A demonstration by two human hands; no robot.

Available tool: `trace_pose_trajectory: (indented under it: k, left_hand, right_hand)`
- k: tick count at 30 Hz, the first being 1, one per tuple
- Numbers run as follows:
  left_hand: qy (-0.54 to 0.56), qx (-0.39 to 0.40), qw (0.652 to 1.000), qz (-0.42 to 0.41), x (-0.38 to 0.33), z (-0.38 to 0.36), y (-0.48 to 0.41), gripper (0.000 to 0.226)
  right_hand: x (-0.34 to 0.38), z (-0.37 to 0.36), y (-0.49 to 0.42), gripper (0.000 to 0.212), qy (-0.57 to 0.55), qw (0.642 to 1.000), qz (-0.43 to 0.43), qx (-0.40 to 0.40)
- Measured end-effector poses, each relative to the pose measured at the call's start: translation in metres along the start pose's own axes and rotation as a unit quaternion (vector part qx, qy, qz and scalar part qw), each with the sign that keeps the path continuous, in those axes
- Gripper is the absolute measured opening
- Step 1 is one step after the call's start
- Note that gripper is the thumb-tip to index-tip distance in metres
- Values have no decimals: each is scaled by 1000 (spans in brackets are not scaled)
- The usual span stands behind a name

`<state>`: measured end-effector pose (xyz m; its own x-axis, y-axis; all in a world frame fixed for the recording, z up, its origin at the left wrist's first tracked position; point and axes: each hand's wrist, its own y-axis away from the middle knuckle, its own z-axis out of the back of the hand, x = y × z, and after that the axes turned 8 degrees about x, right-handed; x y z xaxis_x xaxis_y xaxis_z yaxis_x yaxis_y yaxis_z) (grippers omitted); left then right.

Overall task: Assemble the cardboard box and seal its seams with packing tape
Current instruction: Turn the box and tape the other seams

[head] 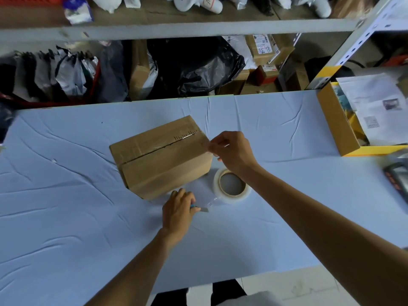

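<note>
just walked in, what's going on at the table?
A person is taping a closed box on the table. The right hand pinches tape at the box's top right edge, by the centre seam. The left hand holds a small cutter at the tape strip near the roll, which lies flat beside the box.

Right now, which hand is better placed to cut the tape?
Likely left. The left hand already holds the cutter near the tape roll; the right hand is pinching the tape end at the box edge.
</note>
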<state>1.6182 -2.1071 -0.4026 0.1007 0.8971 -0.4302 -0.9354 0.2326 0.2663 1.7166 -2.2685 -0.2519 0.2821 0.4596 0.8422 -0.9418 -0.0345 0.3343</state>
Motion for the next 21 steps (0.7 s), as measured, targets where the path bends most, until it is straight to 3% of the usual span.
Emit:
trace_pose_trajectory:
  k: [3,5,8,11,12,14,16,17,21]
  left_hand:
    - [-28,19,999,-30,-12,7,0,38]
    - [-11,-13,995,-98,-32,26,-1,27]
    - [-8,-171,955,-242,-69,80,-2,10]
    - [-39,-282,929,-237,-78,144,-21,14]
    - [-67,-264,942,-196,-75,161,-31,25]
    - [-115,-117,980,-114,-62,183,-50,54]
    - [-84,33,993,-72,-51,193,-58,67]
    - [-57,71,994,-66,-46,194,-59,68]
    - [-54,82,992,-76,-40,194,-63,68]
  right_hand:
    - [0,0,0,7,3,1000,-2,0]
    - [0,0,1,8,2,1000,0,1]
    - [-1,0,3,10,-1,1000,4,-5]
    - [-1,1,5,9,-41,999,-7,-15]
    - [0,0,5,8,-61,998,-13,-18]
    - [0,-1,6,10,-91,995,-25,-19]
    - [-1,-1,6,13,-114,993,-39,-15]
    - [-2,0,7,14,-126,991,-45,-13]
    - [-5,-1,9,14,-155,987,-39,-21]
